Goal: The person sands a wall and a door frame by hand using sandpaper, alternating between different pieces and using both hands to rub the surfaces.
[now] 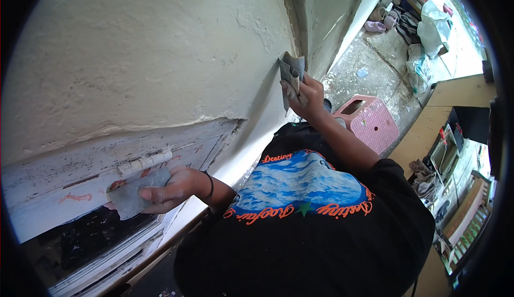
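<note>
My left hand (170, 191), with a dark band at the wrist, grips a thin grey sheet (134, 194) with its thumb on top. The sheet is beside the white frame (48, 195), below a rounded white strip (143, 163). Folded grey sandpaper-like sheets (292, 77) are held in my right hand (307, 98), whose fingers wrap round them. Their edge is near or against the cream wall (160, 45), by the corner with a vertical trim (300, 13). Whether they touch the wall is hard to tell.
A pink plastic stool (372, 124) stands behind my right forearm. Shoes (383, 21) and plastic bags (433, 29) lie on the concrete floor (353, 64) at the upper right. Brown boards (463, 91) and a wooden slatted piece (471, 216) are at the right.
</note>
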The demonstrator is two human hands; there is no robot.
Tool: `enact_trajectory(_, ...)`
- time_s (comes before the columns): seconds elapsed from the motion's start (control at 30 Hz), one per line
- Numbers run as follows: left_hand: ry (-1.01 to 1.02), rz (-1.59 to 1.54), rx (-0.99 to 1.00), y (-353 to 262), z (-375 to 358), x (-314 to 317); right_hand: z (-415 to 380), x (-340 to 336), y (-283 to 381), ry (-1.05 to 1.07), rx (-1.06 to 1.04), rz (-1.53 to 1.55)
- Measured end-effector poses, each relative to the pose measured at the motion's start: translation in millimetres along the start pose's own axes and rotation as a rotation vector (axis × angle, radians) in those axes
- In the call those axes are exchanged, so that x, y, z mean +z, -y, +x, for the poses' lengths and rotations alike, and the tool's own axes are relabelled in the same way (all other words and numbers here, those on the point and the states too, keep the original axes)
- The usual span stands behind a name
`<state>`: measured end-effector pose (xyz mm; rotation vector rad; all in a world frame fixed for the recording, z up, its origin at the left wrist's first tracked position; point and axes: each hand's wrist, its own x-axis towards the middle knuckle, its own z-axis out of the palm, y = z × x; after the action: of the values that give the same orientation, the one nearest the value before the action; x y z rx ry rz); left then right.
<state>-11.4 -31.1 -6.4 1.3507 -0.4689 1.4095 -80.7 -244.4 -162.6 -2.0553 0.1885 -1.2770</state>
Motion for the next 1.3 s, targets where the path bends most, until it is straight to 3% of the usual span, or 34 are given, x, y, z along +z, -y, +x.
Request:
enact_trajectory(0.17, -0.049, -0.012, 0.005, -1.2, 0.0, 7.2, 70.4, -10.9, 42.5, 0.02, -0.044, 0.017)
enact_trajectory(0.3, -0.041, -0.031, 0.028, 1.2, 0.6, 6.3, 22.2, 5.8, 0.4, -0.073, -0.032, 0.05)
enact_trajectory(0.4, -0.049, -0.015, 0.017, -0.6, 0.1, 3.1, 6.2, -2.5, 0.2, 0.01, 0.048, 0.014)
enact_trajectory(0.57, -0.049, -0.025, 0.016, 1.5, 0.4, 6.4, 74.7, -11.3, 51.9, -0.054, -0.118, 0.113)
enact_trajectory(0.77, -0.035, 0.005, 0.041, -2.6, 1.6, 4.5, 10.0, -2.9, 8.0, 0.066, 0.084, 0.077)
enact_trajectory(0.93, -0.027, 0.02, 0.03, -0.4, 2.0, 5.0, 80.2, -11.3, 59.8, -0.047, -0.077, 0.126)
enact_trajectory(1.03, -0.041, -0.008, 0.033, -2.9, 0.7, 11.3, 59.8, -0.6, 28.6, -0.031, -0.099, 0.143)
enact_trajectory(1.1, -0.036, -0.015, 0.027, 0.0, 0.2, 9.1, 32.1, -1.1, 13.2, -0.012, -0.046, 0.121)
enact_trajectory(1.17, -0.022, -0.013, 0.026, -2.7, 0.7, 5.3, 15.2, -4.8, 10.4, 0.032, 0.135, 0.084)
enact_trajectory(1.3, -0.013, -0.005, 0.014, -1.1, 2.4, 3.4, 82.9, -16.0, 62.5, -0.082, -0.111, 0.14)
